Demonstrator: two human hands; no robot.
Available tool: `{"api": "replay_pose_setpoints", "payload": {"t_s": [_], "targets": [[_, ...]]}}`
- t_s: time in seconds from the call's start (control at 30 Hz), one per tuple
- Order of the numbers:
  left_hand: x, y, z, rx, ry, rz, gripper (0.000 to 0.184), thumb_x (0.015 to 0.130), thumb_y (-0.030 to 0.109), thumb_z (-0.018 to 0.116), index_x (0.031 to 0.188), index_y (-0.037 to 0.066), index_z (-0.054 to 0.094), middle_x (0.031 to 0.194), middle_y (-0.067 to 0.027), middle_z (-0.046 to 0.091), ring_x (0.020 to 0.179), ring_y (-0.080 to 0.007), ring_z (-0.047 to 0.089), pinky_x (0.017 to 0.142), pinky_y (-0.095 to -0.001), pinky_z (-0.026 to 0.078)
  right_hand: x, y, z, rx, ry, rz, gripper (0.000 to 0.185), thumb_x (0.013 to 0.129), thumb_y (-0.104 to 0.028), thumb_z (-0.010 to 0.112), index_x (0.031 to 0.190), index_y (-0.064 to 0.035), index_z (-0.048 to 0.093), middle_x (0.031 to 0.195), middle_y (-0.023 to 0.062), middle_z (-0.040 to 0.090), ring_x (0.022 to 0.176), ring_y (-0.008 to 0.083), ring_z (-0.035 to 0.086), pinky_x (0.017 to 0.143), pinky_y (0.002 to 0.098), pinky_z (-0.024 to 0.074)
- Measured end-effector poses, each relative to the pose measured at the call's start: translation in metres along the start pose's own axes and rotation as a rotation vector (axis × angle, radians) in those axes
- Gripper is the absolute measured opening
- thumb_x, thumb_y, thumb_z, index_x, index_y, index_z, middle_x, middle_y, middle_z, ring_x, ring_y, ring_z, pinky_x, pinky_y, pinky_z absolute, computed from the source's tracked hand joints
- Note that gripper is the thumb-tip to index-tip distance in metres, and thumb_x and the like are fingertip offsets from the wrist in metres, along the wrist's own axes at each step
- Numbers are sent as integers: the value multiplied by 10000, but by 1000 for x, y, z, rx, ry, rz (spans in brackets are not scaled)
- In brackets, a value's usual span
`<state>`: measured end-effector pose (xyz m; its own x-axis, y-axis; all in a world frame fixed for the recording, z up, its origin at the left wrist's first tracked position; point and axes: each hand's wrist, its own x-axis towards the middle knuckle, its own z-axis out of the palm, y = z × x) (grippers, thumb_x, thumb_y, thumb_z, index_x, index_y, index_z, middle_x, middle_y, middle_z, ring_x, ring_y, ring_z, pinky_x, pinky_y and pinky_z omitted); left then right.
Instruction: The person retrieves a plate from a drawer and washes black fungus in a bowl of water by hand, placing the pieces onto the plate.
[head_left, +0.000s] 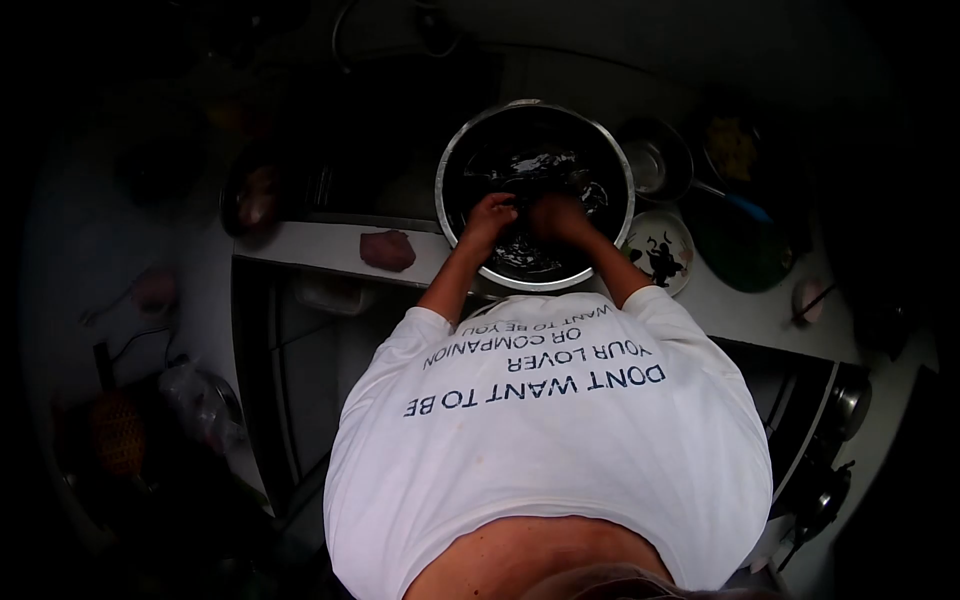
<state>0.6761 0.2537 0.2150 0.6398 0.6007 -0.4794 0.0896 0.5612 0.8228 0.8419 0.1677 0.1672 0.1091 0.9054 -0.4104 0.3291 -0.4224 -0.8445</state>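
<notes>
Note large round basin [441, 195] at the front of pale counter [310, 246], with metal rim lit all round and dark, glinting liquid [525, 165] inside. See left hand [490, 215] within the rim, fingers bent; cannot tell from this view anything grasped. Find right hand [560, 217] just beside, in deep shadow and blurred; cannot tell clenched, released or grasping. Record narrow gap between the two hands, with wider room toward the far rim, and near rim crossed by both forearms [447, 283]. Along the left, log pink piece [387, 250] on the counter near the front edge, apart from the basin by a short pale strip. Along the right, mark plate [672, 222] with dark scraps [663, 260] just beside the rim, and pan [648, 165] farther back, also close; hence tighter side room here than leftward. Observe counter edge below the basin hidden behind white shirt [560, 470]
</notes>
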Motion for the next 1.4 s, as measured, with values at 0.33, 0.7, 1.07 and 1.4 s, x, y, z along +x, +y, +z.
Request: {"api": "replay_pose_setpoints", "payload": {"t_s": [0.33, 0.7, 1.07, 1.4], "targets": [[6, 16, -13, -30, -122, -116, 304, 760, 113, 581, 1056, 88, 518, 950, -13, 550, 863, -125, 516, 681, -256, 426, -30, -58, 9, 1175, 203, 12, 387, 808, -11, 450, 1193, -48, 427, 1087, 101, 521, 996, 197, 521, 882, 353, 419], [8, 8, -8, 59, -157, -180, 203, 749, 244, 664, 851, 127, 534, 826, 27, 519, 778, -93, 505, 612, -265, 473, -26, -51, 17, 743, 437, -16, 461, 745, 2, 569, 1187, -13, 438, 1049, 111, 565, 940, 154, 542, 823, 265, 429], [21, -7, -15, -6, -90, 17, 181, 724, 132, 667, 854, 97, 546, 754, 21, 531, 707, -72, 505, 623, -214, 422, -33, -68, 14, 558, 423, 67, 370, 754, -86, 617, 1109, -29, 527, 897, 42, 597, 828, 105, 550, 720, 215, 434], [15, -2, -11, -7, -236, 74, 261, 730, 45, 610, 979, 58, 534, 809, -7, 556, 755, -82, 519, 679, -219, 421, -41, -89, 25, 526, 366, 90, 294, 799, -196, 601, 1042, -31, 583, 895, 36, 611, 789, 98, 556, 649, 227, 442]]}}
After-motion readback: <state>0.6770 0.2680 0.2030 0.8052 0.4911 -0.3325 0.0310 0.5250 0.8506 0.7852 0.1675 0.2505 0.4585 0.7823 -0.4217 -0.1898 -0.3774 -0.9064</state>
